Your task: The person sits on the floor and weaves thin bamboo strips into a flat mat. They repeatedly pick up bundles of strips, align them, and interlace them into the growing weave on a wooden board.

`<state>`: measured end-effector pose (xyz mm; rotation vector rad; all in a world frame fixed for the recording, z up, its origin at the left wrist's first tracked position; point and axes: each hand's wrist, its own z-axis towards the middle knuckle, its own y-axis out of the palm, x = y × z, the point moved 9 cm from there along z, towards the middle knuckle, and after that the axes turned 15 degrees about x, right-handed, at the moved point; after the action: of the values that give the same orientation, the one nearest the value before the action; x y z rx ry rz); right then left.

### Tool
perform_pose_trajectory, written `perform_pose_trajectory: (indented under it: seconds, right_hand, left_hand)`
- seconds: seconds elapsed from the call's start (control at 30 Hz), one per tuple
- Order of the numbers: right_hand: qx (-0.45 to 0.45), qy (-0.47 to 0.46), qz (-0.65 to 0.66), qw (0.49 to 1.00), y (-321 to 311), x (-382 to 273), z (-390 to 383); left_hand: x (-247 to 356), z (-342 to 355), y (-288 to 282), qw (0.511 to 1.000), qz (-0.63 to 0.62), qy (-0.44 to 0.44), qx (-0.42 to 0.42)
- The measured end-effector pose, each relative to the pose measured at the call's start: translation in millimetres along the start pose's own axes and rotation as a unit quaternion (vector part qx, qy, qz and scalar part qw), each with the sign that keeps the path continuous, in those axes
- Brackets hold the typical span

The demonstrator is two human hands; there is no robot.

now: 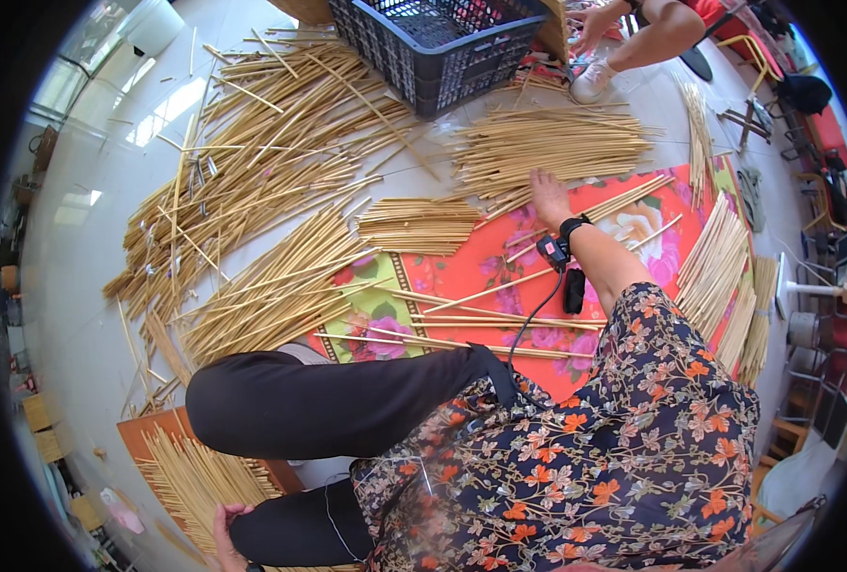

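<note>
My right hand (549, 197) is stretched forward, fingers out and resting on the near edge of a stack of thin straw-coloured sticks (557, 143). A dark band and a small black device circle that wrist. Down at the lower left, my left hand (227, 536) lies beside my black-trousered leg, against another heap of sticks (190, 477) on a brown board (137, 440). Its fingers are partly hidden by the leg. Between the two hands, loose sticks (509, 319) lie across a red floral cloth (452, 276), and a shorter neat bundle (417, 225) sits at its far edge.
A large tangled heap of sticks (242, 153) covers the floor at left. A dark plastic crate (433, 67) stands at the far middle. Sticks (714, 253) line the cloth's right side. Another person's hand (595, 24) and white shoe (591, 82) show at far right.
</note>
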<state>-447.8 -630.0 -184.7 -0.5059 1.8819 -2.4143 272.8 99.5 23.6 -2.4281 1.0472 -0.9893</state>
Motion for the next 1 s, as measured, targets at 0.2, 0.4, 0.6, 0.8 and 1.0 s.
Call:
perform_pose_trajectory:
  seconds: [0.2,0.4,0.6,0.8,1.0]
  right_hand:
    - [-0.083,0.001,-0.009,0.996,16,6,13]
    - [0.007,-0.036,-0.012,0.999,13,8,18]
    - [0.055,-0.093,-0.056,0.993,-1,-10,10]
    - [0.017,-0.115,0.025,0.993,6,1,20]
    - [-0.018,-0.161,0.074,0.984,-14,21,16]
  left_hand:
    - [-8,-3,-27,0.988,-0.147,0.052,-0.007]
    - [-18,-16,-27,0.982,-0.177,0.058,-0.016]
    - [-11,-27,-31,0.984,-0.163,0.069,0.001]
    - [-2,-58,-12,0.980,-0.183,0.057,0.044]
    - [13,-82,16,0.978,-0.196,0.054,0.039]
